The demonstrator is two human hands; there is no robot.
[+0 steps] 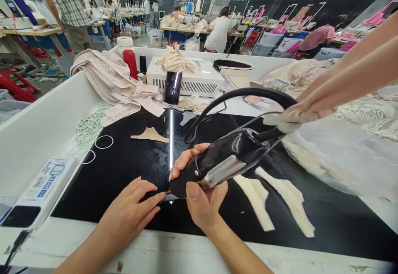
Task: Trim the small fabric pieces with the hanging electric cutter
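My right hand point(203, 207) grips a black corded hand tool point(222, 156) with a silver metal lever along its side; its exact kind I cannot tell. The tool's narrow end points down-left, close over the black work surface point(124, 162). My left hand point(133, 203) lies palm down with fingers stretched, its index fingertip close to that end. Whether it touches the tool or something small there is hidden. Another person's hand point(298, 114) reaches in from the right and holds the tool's thick black cable. Two cream fabric pieces point(256, 201) lie right of my right hand.
A tan cut piece point(149, 134) lies farther back. Pale green elastic loops point(90, 122) and a white box point(42, 189) are at the left. Behind stand a phone point(173, 87), a white vented unit point(199, 83) and beige fabric point(108, 79). A plastic bag point(329, 153) fills the right.
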